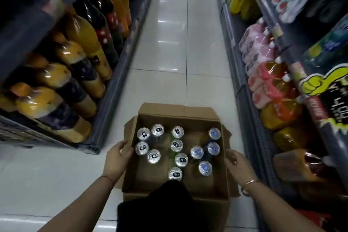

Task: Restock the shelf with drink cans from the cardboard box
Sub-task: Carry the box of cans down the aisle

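Note:
An open cardboard box (178,118) is in the middle of the aisle, straight below me. Several drink cans (177,145) stand upright in it, silver tops up; those on the left have black tabs and those on the right (213,148) have blue tabs. My left hand (117,159) grips the box's left wall, fingers curled over the edge by the flap. The box's right wall is held by my right hand (234,162), which has a bracelet on its wrist. My dark clothing (165,205) hides the box's near edge.
A low grey shelf (105,118) on the left holds orange and dark drink bottles (75,73). The right shelf (243,84) carries pink multipacks (258,51), orange bottles and a yellow thumbs-up sign (316,83). The white tiled floor (169,43) runs ahead between them.

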A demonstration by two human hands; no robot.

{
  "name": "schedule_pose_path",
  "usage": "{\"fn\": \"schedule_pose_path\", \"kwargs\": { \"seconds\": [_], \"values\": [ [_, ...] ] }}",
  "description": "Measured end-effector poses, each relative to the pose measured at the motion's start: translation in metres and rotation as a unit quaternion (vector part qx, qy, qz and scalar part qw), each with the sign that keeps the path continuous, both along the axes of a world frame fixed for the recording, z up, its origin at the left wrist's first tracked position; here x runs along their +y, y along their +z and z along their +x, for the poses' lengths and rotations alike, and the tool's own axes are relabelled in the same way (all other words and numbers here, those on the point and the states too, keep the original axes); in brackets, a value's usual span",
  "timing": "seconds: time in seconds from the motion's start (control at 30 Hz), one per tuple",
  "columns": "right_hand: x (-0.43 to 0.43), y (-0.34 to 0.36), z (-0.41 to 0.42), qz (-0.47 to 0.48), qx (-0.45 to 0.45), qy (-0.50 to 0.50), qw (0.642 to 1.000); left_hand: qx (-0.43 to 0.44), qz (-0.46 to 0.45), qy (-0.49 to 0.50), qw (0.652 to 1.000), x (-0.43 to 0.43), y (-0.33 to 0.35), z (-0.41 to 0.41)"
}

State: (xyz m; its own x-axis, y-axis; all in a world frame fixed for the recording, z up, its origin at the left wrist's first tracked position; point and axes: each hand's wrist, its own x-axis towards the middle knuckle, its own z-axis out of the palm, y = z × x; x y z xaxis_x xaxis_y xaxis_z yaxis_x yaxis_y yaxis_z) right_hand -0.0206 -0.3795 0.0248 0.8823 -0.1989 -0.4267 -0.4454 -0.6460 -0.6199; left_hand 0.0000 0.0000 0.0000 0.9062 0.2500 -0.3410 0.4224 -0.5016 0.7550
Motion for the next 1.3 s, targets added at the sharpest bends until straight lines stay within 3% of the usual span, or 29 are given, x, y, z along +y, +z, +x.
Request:
{"fn": "schedule_pose_path", "kwargs": {
  "seconds": [0.1, 0.2, 0.43, 0.8, 0.93, 1.3],
  "values": [
    [0.001, -0.032, 0.008, -0.056, -0.067, 0.038, 0.995, -0.028, 0.048, 0.033, 0.998, 0.004, -0.034, 0.005],
    [-0.001, -0.059, 0.009, -0.053, -0.083, 0.02, 0.995, -0.043, 0.053, 0.015, 0.998, 0.007, -0.059, 0.009],
    [0.004, -0.091, -0.002, 0.055, -0.087, -0.072, 0.992, -0.096, -0.027, 0.035, 0.994, 0.002, -0.086, 0.002],
    [0.003, -0.105, -0.005, 0.071, -0.076, -0.035, 0.994, -0.071, -0.087, 0.004, 0.994, 0.003, -0.088, -0.008],
    [0.003, -0.107, -0.006, 0.061, -0.078, -0.027, 0.995, -0.052, -0.048, -0.026, 0.997, 0.007, -0.089, -0.01],
    [0.004, -0.11, -0.008, 0.029, -0.096, -0.081, 0.992, -0.055, -0.02, 0.012, 0.998, -0.002, -0.089, -0.009]
  ]
}}
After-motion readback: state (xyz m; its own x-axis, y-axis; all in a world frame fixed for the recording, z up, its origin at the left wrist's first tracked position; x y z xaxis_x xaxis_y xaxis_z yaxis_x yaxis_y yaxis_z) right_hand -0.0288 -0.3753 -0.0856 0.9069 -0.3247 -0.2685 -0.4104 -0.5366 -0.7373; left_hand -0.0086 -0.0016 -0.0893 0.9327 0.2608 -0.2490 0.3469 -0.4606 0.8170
